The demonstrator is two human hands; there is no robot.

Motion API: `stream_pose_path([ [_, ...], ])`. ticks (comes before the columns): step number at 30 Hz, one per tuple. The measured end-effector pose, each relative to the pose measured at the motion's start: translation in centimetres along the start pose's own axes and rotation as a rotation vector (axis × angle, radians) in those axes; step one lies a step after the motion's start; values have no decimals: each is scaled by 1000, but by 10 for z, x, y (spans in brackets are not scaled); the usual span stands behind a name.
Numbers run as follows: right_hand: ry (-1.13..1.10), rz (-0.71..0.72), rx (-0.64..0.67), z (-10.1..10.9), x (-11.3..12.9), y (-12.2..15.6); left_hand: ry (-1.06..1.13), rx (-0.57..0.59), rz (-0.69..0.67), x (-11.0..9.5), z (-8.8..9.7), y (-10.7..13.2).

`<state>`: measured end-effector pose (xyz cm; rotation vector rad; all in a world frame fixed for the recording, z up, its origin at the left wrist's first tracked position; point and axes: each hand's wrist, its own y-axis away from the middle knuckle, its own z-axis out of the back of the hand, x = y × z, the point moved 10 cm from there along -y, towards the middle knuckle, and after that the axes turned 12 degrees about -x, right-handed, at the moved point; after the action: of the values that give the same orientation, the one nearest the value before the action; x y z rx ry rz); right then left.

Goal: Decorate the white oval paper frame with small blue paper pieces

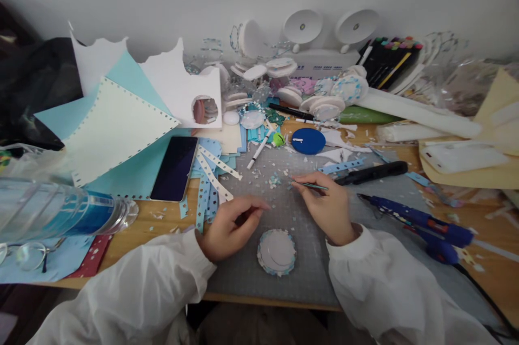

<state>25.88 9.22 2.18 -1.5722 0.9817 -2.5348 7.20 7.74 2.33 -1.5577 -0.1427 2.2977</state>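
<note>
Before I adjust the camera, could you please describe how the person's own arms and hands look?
The left sleeve and the right sleeve are white, loose and wrinkled, with gathered cuffs and no visible markings. The left hand and the right hand are bare, without gloves.

Grey across the mat (239, 281), over to deep blue on the oval (308, 142), lime on the bell (278, 140), white on the disc (277, 252), blue-flecked all round!
</note>
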Motion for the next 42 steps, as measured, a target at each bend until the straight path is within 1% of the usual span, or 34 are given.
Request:
stream_pose_path([
  [2,4,2,-4,1,1,0,15,3,11,2,0,0],
  [4,-26,-12,-41,5,3,-1,34,3,41,6,-1,-1],
  [8,-135,-81,-106,14,3,-2,89,-10,153,19,-1,0],
  [12,-257,-145,-88,16,6,-1,179,-20,237,26,-3,0],
  [16,-407,-165,-19,11,19,3,241,-29,270,26,-3,-2],
  [21,-490,-139,97,0,35,10,293,-38,293,28,-4,-3],
  [27,-509,-161,177,-9,36,17,227,-81,260,30,0,-1],
  [30,-509,-171,168,-9,35,17,201,-94,240,29,2,-1],
  [34,-516,-194,124,-4,33,13,168,-91,209,25,4,-2],
  [38,-493,-223,85,-1,29,11,158,-70,216,22,4,-3],
  [42,-492,-234,83,0,26,11,157,-78,217,23,5,-5],
])
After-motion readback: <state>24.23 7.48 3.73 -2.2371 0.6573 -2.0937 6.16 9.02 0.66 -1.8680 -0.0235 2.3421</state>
